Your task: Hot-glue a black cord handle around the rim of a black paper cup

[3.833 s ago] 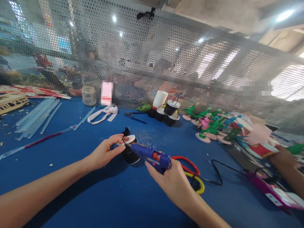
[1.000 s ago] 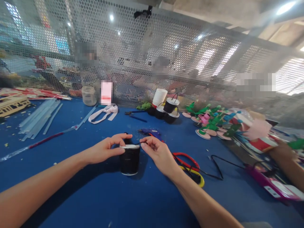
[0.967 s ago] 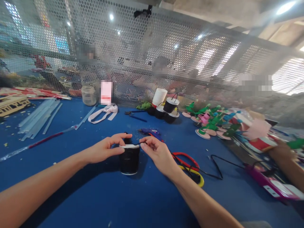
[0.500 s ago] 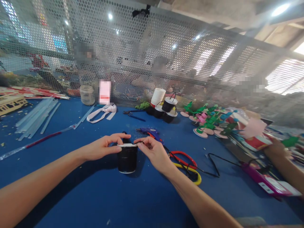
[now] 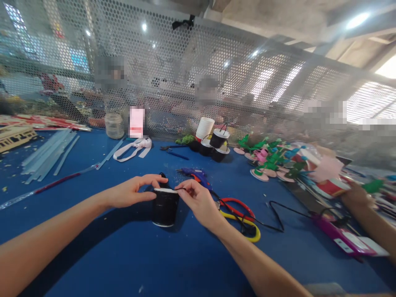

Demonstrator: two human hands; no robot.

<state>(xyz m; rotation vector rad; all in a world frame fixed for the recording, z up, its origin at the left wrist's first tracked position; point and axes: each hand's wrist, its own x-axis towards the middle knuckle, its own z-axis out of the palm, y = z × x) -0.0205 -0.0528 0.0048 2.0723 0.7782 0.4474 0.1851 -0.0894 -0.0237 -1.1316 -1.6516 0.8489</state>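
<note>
A black cup with a white rim point(image 5: 165, 208) stands upright on the blue table in front of me. My left hand point(image 5: 139, 189) has its thumb and fingers closed on the left side of the cup's rim. At the rim's right side, my right hand point(image 5: 196, 198) pinches a thin black cord point(image 5: 180, 189) that runs over the cup's edge. Just behind the cup lies a blue glue gun point(image 5: 196, 176), partly hidden by my right hand. Scissors with red and yellow handles point(image 5: 253, 233) lie to the right of my right wrist.
Clear sticks point(image 5: 49, 154), a white ribbon point(image 5: 133, 149) and a jar point(image 5: 114, 126) are at the left. Black cups point(image 5: 219, 138) and pliers point(image 5: 176, 153) stand or lie at the back. Paper flowers point(image 5: 269, 161), a purple power strip point(image 5: 343, 237) and another person's hand point(image 5: 359, 198) are at the right.
My right hand has shifted slightly left and away from the rim, with more of the cord showing. My left hand stays at the cup. The view has moved a little.
</note>
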